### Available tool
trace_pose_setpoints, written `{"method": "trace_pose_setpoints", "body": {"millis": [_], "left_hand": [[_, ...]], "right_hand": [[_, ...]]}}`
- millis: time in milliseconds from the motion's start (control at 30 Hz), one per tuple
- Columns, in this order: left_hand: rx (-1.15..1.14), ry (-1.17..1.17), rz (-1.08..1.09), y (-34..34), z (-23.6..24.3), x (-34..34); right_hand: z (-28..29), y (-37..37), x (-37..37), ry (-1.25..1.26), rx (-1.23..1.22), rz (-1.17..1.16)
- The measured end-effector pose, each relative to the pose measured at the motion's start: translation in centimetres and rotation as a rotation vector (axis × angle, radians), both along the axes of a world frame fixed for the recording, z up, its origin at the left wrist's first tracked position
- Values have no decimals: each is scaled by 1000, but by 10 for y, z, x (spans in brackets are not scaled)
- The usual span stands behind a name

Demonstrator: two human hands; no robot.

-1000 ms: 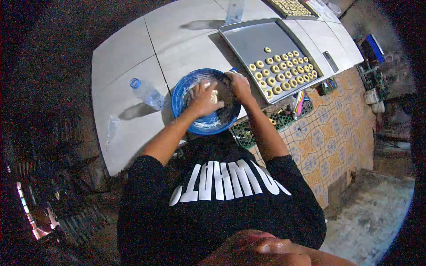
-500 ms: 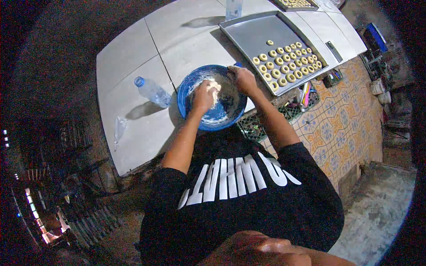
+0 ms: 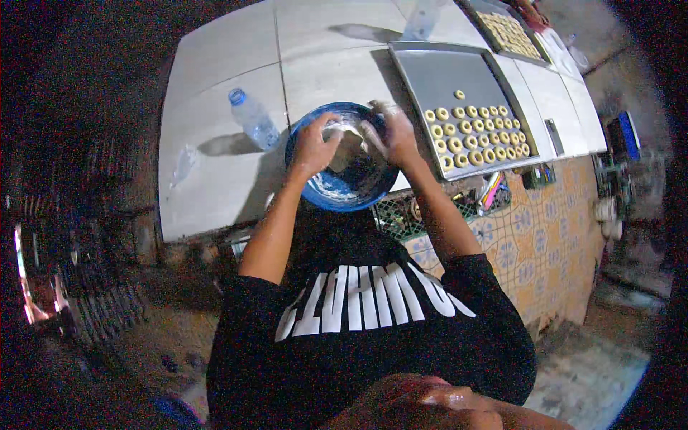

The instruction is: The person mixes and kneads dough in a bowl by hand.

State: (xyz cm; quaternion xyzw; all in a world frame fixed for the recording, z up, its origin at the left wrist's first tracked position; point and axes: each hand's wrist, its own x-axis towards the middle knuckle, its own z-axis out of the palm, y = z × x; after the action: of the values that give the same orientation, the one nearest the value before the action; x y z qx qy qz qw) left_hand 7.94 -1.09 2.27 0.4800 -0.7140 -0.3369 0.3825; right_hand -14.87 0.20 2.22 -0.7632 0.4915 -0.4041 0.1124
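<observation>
In a round blue bowl, a pale, floury dough shows partly between my hands near the far wall; its outline is blurred. My left hand is at the bowl's left side, thumb and fingers spread apart beside the dough. Opposite it, my right hand is over the right rim, smeared by motion, with its thumb and fingers apart. Flour coats the fingers of this hand and streaks the inside of the bowl. How much of the dough either hand touches is hidden.
A clear plastic bottle leans left of the bowl, near a clear plastic scrap. A metal tray with rows of dough rings lies right. Behind are another filled tray and bottle. A green crate stands below the table edge.
My right hand has let go of the bowl's rim and turned inward. My left hand has come off the dough and moved up-left. The view has shifted, so tray and bottle appear farther right.
</observation>
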Motion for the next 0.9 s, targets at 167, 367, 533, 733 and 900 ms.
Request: {"method": "trace_pose_setpoints", "body": {"millis": [167,367,533,733,900], "left_hand": [[-257,-257,172,4,15,24],[-190,-200,303,21,-14,34],[53,-182,395,28,-20,43],[129,-234,418,38,-15,43],[84,-242,441,36,-14,40]], "right_hand": [[-9,-16,27,493,98,514],[-51,-35,44,828,33,536],[-69,-39,61,828,-2,458],[-112,-49,71,711,12,219],[-111,-52,73,455,262,-27]]}}
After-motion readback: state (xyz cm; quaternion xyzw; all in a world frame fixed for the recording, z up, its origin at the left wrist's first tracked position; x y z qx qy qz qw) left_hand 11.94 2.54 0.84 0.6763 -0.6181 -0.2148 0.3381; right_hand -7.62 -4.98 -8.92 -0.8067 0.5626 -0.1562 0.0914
